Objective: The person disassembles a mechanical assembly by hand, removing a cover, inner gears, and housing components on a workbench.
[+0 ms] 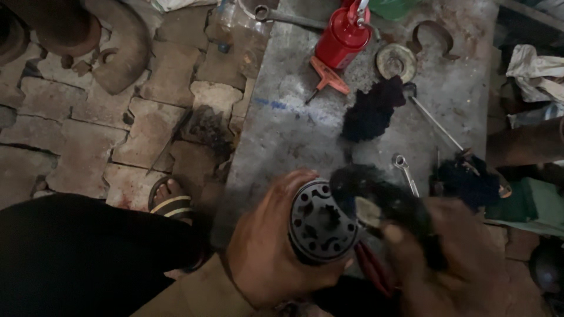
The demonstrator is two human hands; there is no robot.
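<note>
Wiping a Slotted Metal Part Over a Workshop Table

Cradling a round, dark metal part (322, 223) in the left hand (267, 246), a person works a black rag (382, 202) across it with the right hand (464, 258); the left grip is clenched around the part's outer wall, fingers curled behind and under it; the right grip grasps the rag, though that hand is blurred and its fingers are hard to separate. The part is held just above the near edge of the grey table (282, 135), touching only the hand and the rag; its slotted face, with a toothed central hole, points toward the right hand and slightly up toward the camera; it is short and drum-like, so its axis runs through that hole, roughly sideways along the table's near edge. Judged from this view, the cleaning looks partway through; the face still appears dark and greasy, and the rag covers only its right rim. Farther up the table from the part lie a second dark cloth (371, 111), a small spanner (405, 171) and a long-handled tool (436, 122); a red oil can (342, 38), an orange-handled tool (327, 76) and a metal ring (395, 61) sit at the table's far end; left of the part, a sandalled foot (169, 198) rests on the brick floor (88, 129).
</note>
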